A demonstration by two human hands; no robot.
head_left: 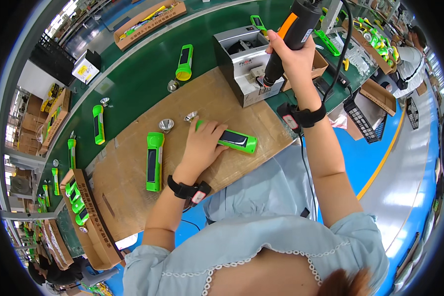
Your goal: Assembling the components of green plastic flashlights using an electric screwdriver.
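Note:
My left hand (pixel 201 145) is closed over the head end of a green flashlight (pixel 240 141), which lies on a brown cardboard sheet (pixel 128 170) with its dark panel up. In my raised right hand (pixel 297 58) is a black electric screwdriver (pixel 296 27) with an orange stripe. Its tip points down at the front of a grey screw feeder (pixel 230 66); whether a screw sits on the tip is too small to tell. Just left of my left hand lies a second green flashlight (pixel 154 163). Silver reflector cups (pixel 166 125) rest beyond it, one close to my fingertips.
A green flashlight (pixel 184 62) and several others stretch along the green bench (pixel 128 81). A cardboard box (pixel 97 232) of green flashlights stands at the left. The screwdriver's black cable (pixel 348 44) hangs at the right, near a black crate (pixel 362 118). Another person (pixel 410 61) sits at far right.

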